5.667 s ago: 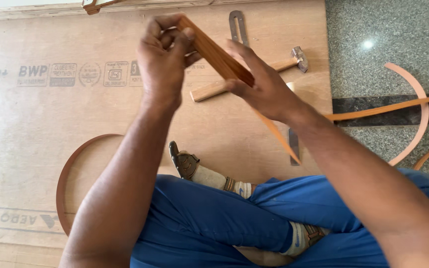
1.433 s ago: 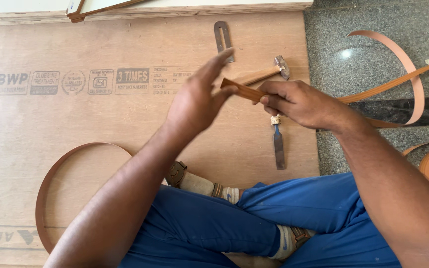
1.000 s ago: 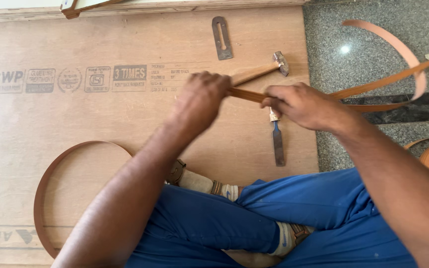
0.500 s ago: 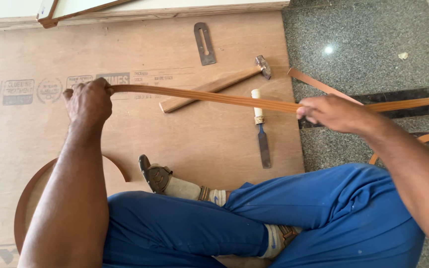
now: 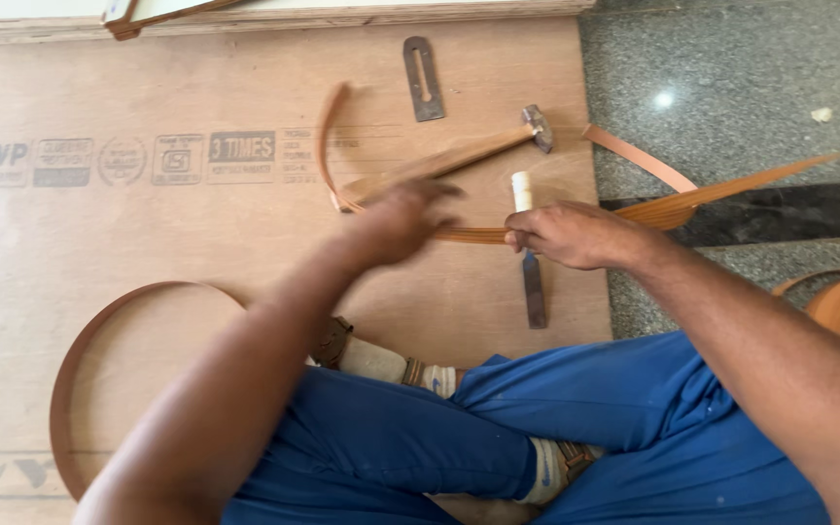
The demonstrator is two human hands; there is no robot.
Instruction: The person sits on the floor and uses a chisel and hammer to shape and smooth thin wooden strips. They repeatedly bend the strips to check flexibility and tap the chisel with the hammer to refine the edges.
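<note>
Veneer strip [image 5: 478, 234] between both hands

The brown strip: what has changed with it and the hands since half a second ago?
The left hand moved in from the far left toward the right hand and is blurred. The strip, then stretched straight between both hands, now curls free at its left end. The right hand keeps pinching it. Hammer and chisel lie as before.

Bright daylight, floor glare, left hand [image 5: 396, 219] motion-blurred
</note>
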